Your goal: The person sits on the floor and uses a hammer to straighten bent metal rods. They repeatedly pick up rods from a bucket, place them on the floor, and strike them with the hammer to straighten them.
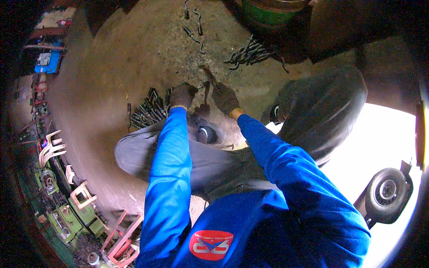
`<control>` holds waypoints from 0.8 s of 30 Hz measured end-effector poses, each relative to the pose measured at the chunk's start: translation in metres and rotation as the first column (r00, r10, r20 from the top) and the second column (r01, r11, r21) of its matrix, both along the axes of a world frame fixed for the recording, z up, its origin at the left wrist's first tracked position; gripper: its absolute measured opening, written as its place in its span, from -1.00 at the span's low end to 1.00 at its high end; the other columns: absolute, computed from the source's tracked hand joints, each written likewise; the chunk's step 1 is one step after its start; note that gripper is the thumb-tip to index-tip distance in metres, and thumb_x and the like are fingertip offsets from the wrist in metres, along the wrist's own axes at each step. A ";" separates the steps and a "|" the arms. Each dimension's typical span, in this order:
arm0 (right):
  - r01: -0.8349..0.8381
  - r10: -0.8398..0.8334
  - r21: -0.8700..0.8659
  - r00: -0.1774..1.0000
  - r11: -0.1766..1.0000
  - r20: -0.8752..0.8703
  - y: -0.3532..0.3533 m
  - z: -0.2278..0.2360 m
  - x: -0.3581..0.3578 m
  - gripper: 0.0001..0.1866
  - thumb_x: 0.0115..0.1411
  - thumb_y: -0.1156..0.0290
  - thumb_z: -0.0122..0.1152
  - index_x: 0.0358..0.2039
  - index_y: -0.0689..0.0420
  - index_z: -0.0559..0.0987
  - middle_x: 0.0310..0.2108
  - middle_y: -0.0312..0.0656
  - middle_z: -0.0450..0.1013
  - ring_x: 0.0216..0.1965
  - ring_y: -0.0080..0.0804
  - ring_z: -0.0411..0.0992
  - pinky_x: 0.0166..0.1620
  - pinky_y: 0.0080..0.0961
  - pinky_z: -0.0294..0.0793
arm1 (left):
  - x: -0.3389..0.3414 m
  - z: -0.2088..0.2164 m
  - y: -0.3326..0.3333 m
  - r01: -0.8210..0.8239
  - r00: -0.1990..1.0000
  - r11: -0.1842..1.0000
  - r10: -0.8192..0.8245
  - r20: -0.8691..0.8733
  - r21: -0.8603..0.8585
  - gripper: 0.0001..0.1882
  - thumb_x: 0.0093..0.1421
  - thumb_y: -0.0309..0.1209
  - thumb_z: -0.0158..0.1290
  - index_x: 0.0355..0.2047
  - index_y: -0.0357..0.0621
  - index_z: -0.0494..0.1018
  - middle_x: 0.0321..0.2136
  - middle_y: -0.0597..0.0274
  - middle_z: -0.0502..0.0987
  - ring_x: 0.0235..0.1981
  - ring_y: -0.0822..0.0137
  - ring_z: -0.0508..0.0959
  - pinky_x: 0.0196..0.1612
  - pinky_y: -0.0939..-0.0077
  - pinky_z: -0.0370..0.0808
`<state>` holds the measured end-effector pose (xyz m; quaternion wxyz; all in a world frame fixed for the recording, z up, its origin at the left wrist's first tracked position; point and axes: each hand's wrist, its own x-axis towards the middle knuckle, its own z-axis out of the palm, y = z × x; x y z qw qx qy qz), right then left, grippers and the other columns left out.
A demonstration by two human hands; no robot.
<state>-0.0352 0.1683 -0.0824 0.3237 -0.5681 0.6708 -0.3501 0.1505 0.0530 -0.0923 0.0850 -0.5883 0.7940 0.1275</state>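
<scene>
My right hand, in a dark glove, is closed around a short hammer-like tool; its brownish end points away from me, and its exact kind is unclear. My left hand, also gloved, is closed at the left of it, and what its fingers hold is too dark to make out. Between the hands, a dark upright piece stands close to the floor. Beside my left hand lies a pile of dark metal rods. Farther off to the right is a second pile of bent rods.
Loose bent rods lie on the concrete floor ahead. A green round container stands at the far right. Plastic chairs and green machinery line the left. A wheel is at the right.
</scene>
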 end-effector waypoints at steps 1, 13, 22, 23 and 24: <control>-0.001 0.002 0.030 1.000 1.000 -0.020 0.000 -0.007 -0.002 -0.70 0.18 0.28 0.02 -0.18 0.21 0.50 -0.22 0.13 0.49 -0.19 0.16 0.44 -0.11 -0.01 0.42 | -0.006 0.001 -0.004 0.123 0.992 0.992 -0.123 -0.006 0.040 -0.73 0.17 -0.27 0.00 -0.17 0.04 0.60 -0.10 0.04 0.56 -0.09 -0.02 0.56 -0.05 0.13 0.51; 0.053 -0.068 0.115 0.990 0.992 0.127 0.001 -0.002 0.009 -0.61 0.17 0.19 -0.01 -0.09 0.16 0.50 -0.21 0.14 0.50 -0.18 0.17 0.46 -0.09 -0.07 0.45 | -0.005 0.024 0.001 0.117 0.987 0.987 -0.103 -0.126 0.108 -0.76 0.13 -0.26 0.07 -0.26 0.00 0.64 -0.19 0.05 0.60 -0.14 0.00 0.58 -0.04 0.19 0.51; 0.040 -0.054 0.174 0.996 0.984 0.075 -0.002 -0.006 0.015 -0.63 0.22 0.19 -0.03 -0.11 0.18 0.50 -0.20 0.17 0.49 -0.17 0.19 0.44 -0.10 -0.05 0.43 | 0.016 -0.022 -0.016 0.178 0.969 0.984 -0.175 0.173 -0.004 -0.79 0.15 -0.35 0.01 -0.33 -0.08 0.62 -0.19 -0.01 0.58 -0.19 0.00 0.60 -0.14 0.17 0.55; 0.099 -0.107 0.076 0.988 0.992 0.109 -0.005 0.003 0.012 -0.62 0.22 0.17 -0.03 -0.10 0.17 0.50 -0.20 0.16 0.49 -0.17 0.19 0.44 -0.10 -0.05 0.43 | 0.012 -0.029 -0.018 0.195 0.947 0.981 -0.187 0.261 -0.005 -0.79 0.15 -0.35 -0.01 -0.34 -0.11 0.61 -0.19 -0.03 0.58 -0.20 -0.01 0.60 -0.17 0.17 0.57; 0.160 -0.155 -0.021 0.977 0.987 0.147 -0.006 0.008 0.011 -0.61 0.21 0.15 -0.02 -0.10 0.17 0.50 -0.19 0.15 0.49 -0.16 0.19 0.44 -0.09 -0.05 0.43 | 0.013 -0.034 -0.012 0.150 0.964 0.987 -0.135 0.228 -0.053 -0.79 0.15 -0.34 -0.01 -0.34 -0.12 0.59 -0.20 -0.05 0.58 -0.22 -0.01 0.61 -0.19 0.16 0.57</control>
